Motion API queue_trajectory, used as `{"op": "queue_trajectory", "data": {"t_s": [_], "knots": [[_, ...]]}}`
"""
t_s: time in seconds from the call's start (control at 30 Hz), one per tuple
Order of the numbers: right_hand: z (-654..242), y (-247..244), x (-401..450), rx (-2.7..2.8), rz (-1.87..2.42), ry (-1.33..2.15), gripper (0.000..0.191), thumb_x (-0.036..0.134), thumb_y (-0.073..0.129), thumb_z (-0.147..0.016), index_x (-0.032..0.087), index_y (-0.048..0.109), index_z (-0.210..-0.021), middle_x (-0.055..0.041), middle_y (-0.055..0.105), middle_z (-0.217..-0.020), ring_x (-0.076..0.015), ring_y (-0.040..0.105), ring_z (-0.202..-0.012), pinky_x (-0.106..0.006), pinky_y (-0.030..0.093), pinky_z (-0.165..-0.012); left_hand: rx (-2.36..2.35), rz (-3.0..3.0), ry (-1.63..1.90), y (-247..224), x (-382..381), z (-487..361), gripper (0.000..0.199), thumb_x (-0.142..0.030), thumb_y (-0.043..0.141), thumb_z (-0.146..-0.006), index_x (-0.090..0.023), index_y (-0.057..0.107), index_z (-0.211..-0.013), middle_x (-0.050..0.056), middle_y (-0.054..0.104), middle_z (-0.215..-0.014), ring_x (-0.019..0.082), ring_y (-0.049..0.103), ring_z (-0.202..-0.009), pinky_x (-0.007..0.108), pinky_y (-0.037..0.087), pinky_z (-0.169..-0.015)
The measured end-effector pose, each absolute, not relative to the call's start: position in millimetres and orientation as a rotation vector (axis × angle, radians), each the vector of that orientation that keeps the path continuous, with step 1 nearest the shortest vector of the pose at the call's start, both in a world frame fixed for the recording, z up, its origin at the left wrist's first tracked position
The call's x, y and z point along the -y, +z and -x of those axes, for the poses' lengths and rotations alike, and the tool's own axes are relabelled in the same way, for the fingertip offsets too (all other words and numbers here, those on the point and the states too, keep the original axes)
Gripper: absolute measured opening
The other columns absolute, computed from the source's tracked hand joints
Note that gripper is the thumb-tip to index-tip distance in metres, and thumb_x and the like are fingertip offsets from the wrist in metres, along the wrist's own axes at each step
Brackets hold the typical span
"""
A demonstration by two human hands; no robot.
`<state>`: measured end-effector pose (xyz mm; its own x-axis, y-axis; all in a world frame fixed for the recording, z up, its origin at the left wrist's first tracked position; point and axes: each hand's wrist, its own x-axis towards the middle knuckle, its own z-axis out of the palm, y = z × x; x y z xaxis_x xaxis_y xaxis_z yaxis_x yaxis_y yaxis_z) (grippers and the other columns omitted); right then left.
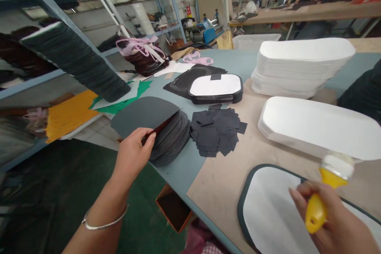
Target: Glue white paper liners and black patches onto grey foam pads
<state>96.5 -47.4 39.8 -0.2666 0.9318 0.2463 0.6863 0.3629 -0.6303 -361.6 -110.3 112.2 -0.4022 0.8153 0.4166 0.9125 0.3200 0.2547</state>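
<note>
Head view: Left of a heap of small black fabric squares (pixel 217 131), the left hand (pixel 135 151) pinches the edge of a dark grey rounded sheet (pixel 143 115) atop its stack (pixel 171 139). Nearer than the heap and to its right, the right hand (pixel 337 214) grips a yellow-handled, white-bristled brush (pixel 333 177) over a white, dark-edged rounded panel (pixel 274 202).

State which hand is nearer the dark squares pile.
Left hand, at the dark sheets left of the pile; right hand, holding the paintbrush, is farther off, lower right.
</note>
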Motion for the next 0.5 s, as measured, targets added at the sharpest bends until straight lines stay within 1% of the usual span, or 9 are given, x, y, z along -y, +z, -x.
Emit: {"op": "queue_trajectory", "data": {"t_s": [0.1, 0.17, 0.23, 0.27, 0.3, 0.37, 0.43, 0.47, 0.5], "knots": [[-20.9, 57.6, 37.9, 2.078, 1.152, 0.859, 0.025, 0.05, 0.055, -0.097, 0.026, 0.052, -0.094, -0.003, 0.07, -0.087, -0.0164, 0.066, -0.065, -0.025, 0.049, -0.057, 2.201, 1.639, -0.712, 105.6, 111.7, 329.1, 0.019, -0.031, 0.049, -0.099, -0.019, 0.063, -0.096, 0.007, 0.068, -0.096, 0.024, 0.065, -0.094, 0.035, 0.049, -0.087], [31.9, 67.9, 31.8, 2.009, 1.01, 1.074, 0.02, 0.045, 0.051, -0.099, 0.026, 0.048, -0.094, -0.0043, 0.07, -0.096, -0.017, 0.066, -0.074, -0.027, 0.049, -0.065, 2.106, 1.693, -0.735, 99.6, 109.1, 301.0, 0.015, -0.025, 0.048, -0.1, -0.019, 0.062, -0.098, 0.008, 0.067, -0.098, 0.024, 0.065, -0.097, 0.036, 0.049, -0.09], [79.3, 75.7, 27.3, 1.922, 0.903, 1.229, 0.023, 0.045, 0.055, -0.096, 0.025, 0.045, -0.092, -0.0021, 0.068, -0.091, -0.0169, 0.064, -0.072, -0.028, 0.047, -0.066, 2.068, 1.736, -0.762, 94.5, 106.3, 274.5, 0.012, -0.021, 0.049, -0.1, -0.02, 0.061, -0.099, 0.007, 0.068, -0.099, 0.024, 0.065, -0.097, 0.036, 0.05, -0.089], [99.1, 78.4, 25.7, 1.87, 0.883, 1.284, 0.025, 0.046, 0.057, -0.094, 0.025, 0.044, -0.09, 0.0001, 0.065, -0.084, -0.0165, 0.061, -0.068, -0.027, 0.045, -0.064, 2.065, 1.763, -0.787, 92.6, 106.4, 262.7, 0.011, -0.019, 0.049, -0.1, -0.02, 0.061, -0.099, 0.007, 0.068, -0.098, 0.023, 0.065, -0.096, 0.036, 0.051, -0.087], [115.6, 80.3, 24.3, 1.814, 0.89, 1.312, 0.025, 0.045, 0.059, -0.092, 0.026, 0.043, -0.089, 0.0024, 0.061, -0.077, -0.016, 0.058, -0.064, -0.027, 0.043, -0.062, 2.067, 1.782, -0.827, 91.1, 108.4, 252.0, 0.011, -0.018, 0.049, -0.1, -0.02, 0.061, -0.1, 0.007, 0.068, -0.098, 0.023, 0.066, -0.095, 0.035, 0.052, -0.085], [137.7, 82.3, 22.4, 1.715, 0.933, 1.302, 0.021, 0.039, 0.059, -0.089, 0.026, 0.043, -0.088, 0.0057, 0.052, -0.069, -0.0149, 0.051, -0.058, -0.026, 0.039, -0.058, 2.037, 1.746, -0.976, 87.8, 119.0, 232.6, 0.013, -0.016, 0.052, -0.098, -0.02, 0.061, -0.106, 0.008, 0.069, -0.102, 0.023, 0.066, -0.097, 0.035, 0.054, -0.085], [146.2, 83.9, 21.3, 1.66, 0.953, 1.24, 0.014, 0.03, 0.056, -0.086, 0.025, 0.043, -0.089, 0.0066, 0.048, -0.068, -0.014, 0.047, -0.057, -0.026, 0.036, -0.057, 1.916, 1.711, -1.16, 81.9, 135.8, 214.8, 0.019, -0.013, 0.058, -0.093, -0.019, 0.062, -0.111, 0.009, 0.069, -0.105, 0.022, 0.067, -0.1, 0.034, 0.055, -0.088], [146.1, 85.5, 21.3, 1.647, 0.939, 1.212, 0.012, 0.026, 0.055, -0.086, 0.025, 0.044, -0.09, 0.0066, 0.047, -0.069, -0.0136, 0.046, -0.057, -0.026, 0.036, -0.057, 1.835, 1.75, -1.242, 77.5, 143.9, 206.8, 0.02, -0.013, 0.06, -0.091, -0.02, 0.063, -0.109, 0.009, 0.07, -0.102, 0.021, 0.069, -0.097, 0.032, 0.057, -0.087], [143.8, 87.8, 21.7, 1.639, 0.916, 1.191, 0.011, 0.024, 0.054, -0.086, 0.025, 0.044, -0.091, 0.0066, 0.047, -0.069, -0.0132, 0.045, -0.057, -0.025, 0.035, -0.057, 1.775, 1.846, -1.304, 72.2, 150.2, 200.3, 0.018, -0.013, 0.06, -0.09, -0.02, 0.065, -0.105, 0.007, 0.072, -0.096, 0.019, 0.07, -0.09, 0.029, 0.058, -0.083]]}}
